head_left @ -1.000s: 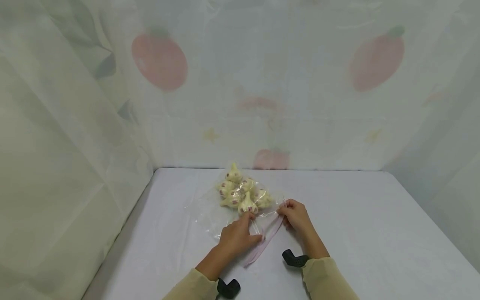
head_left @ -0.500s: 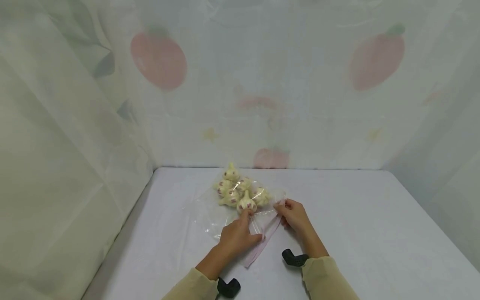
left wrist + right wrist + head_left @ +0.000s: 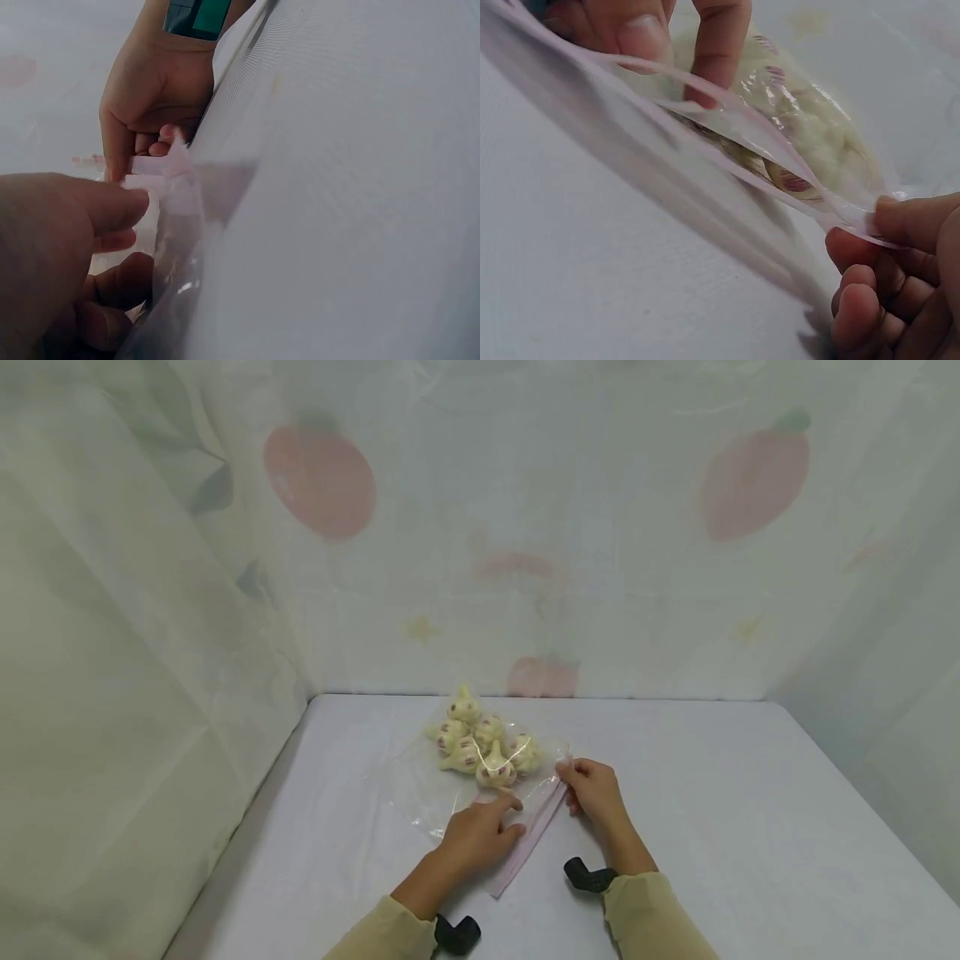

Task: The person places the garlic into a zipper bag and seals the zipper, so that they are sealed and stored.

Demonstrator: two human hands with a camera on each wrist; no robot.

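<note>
Sleeves of pale yellow cloth frame the near edge, each with a black wrist mount [image 3: 457,935] beside it. Ahead of them the left hand [image 3: 476,837] lies on the clear plastic bag [image 3: 420,785], fingers loosely spread, thumb and forefinger on the bag's pink zip strip [image 3: 528,843]. Just to its right, the right hand [image 3: 595,787] pinches the far corner of that strip between thumb and curled fingers. Between the two hands the mouth gapes slightly. Beyond, inside the bag, a cluster of garlic bulbs [image 3: 480,742] rests on the white worktop [image 3: 712,810]. Farthest back, a translucent curtain [image 3: 525,527] printed with fruit walls the worktop in.
</note>
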